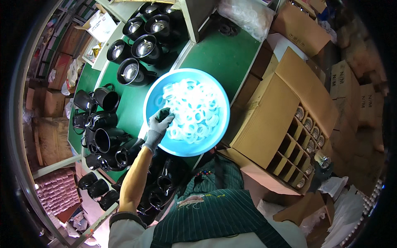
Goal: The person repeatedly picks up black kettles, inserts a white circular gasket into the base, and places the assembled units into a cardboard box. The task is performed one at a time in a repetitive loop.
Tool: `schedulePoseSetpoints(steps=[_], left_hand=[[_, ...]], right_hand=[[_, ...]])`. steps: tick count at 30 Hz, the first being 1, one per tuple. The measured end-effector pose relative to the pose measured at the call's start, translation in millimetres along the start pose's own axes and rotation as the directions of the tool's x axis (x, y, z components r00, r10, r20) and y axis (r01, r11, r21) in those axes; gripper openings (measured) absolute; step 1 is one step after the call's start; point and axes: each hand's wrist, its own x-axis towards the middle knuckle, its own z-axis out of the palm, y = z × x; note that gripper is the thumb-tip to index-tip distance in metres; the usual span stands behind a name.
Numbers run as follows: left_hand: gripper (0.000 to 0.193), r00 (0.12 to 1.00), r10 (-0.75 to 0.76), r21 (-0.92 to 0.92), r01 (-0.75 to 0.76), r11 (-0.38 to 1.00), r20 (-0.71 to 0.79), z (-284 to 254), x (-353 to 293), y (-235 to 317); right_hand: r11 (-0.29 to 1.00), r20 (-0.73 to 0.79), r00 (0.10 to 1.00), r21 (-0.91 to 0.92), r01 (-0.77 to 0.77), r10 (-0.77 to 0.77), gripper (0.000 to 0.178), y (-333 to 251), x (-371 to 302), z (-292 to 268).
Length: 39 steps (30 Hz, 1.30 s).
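Observation:
My left hand (160, 121), in a grey glove with dark fingertips, reaches over the near left rim of a light blue basin (225, 120). Its fingers are pinched together beside a heap of translucent white rings (192, 109); what they hold, if anything, is hidden. Far to the right, my right hand (321, 172), in shadow and dark-gloved, closes round a shiny silvery glass liner (322, 159). That liner is at the outer edge of an open cardboard box (264, 128) with dividers, where several similar silvery pieces (308, 123) sit in the cells.
Black jugs (108, 139) crowd the left of the green table (225, 53). Behind them, black vessels with silvery insides (144, 48) stand in a group. A clear plastic bag (246, 17) lies at the far edge. More cartons (345, 82) are stacked on the right.

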Motion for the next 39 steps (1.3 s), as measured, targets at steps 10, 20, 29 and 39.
schedulePoseSetpoints(steps=[10, 20, 29, 39], left_hand=[[0.041, 0.928, 0.239, -0.514, -0.063, 0.856, 0.284, -12, -68, 87], [0.041, 0.936, 0.347, -0.223, -0.326, 0.919, 0.063, -71, -143, 129], [0.056, 0.705, 0.693, 0.473, -0.565, 0.676, -0.148, -88, -155, 130], [0.024, 0.723, 0.657, -0.017, -0.675, 0.737, -0.213, -132, -142, 90]], right_hand=[[0.309, 0.675, 0.580, 0.731, -0.608, -0.455, 0.063, -341, -134, 39], [0.363, 0.652, 0.118, 0.554, -0.749, -0.749, 0.083, -453, -196, 65], [0.311, 0.671, 0.111, 0.476, -0.823, -0.733, 0.094, -494, -229, 67], [0.460, 0.604, -0.312, 0.104, -0.882, -0.733, 0.084, -511, -271, 109]])
